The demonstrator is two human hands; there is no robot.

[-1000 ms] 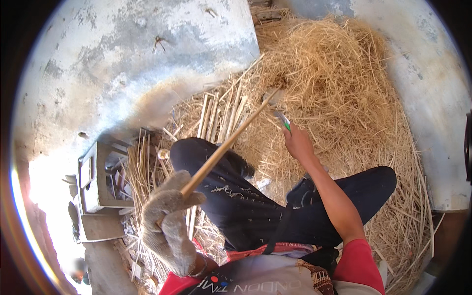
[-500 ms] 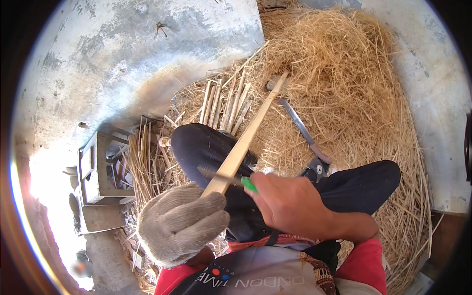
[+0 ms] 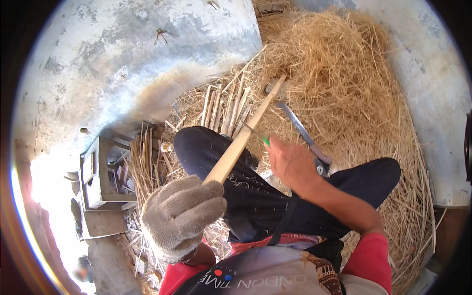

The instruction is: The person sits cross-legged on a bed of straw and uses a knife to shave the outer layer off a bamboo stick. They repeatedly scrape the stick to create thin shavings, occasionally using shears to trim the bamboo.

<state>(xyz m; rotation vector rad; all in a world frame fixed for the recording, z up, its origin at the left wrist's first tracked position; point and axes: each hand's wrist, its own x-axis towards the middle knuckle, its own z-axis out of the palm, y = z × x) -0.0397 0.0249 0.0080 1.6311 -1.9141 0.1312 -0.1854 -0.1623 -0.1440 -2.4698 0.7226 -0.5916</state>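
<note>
My left hand [image 3: 184, 214], in a grey knitted glove, grips the near end of a long pale strip of split wood or bamboo [image 3: 235, 153]. The strip slants up and away across my left thigh, and its far tip reaches the straw. Bare and slightly blurred, my right hand [image 3: 295, 162] is closed round the green handle of a knife [image 3: 267, 140]. Its thin blade lies across the strip, past the middle of its length. Most of the handle is hidden in my fingers.
A long-bladed machete [image 3: 296, 122] lies on the straw between my legs. Beyond it rises a large heap of fine shavings [image 3: 339, 59]. Several split sticks [image 3: 223, 109] lie past my left knee. A wooden frame [image 3: 105, 172] and a bundle of thin strips [image 3: 143, 160] are at the left.
My right hand has slid the knife away from me along the strip, from near the gloved hand to farther out. My left hand keeps its hold, almost in the same place.
</note>
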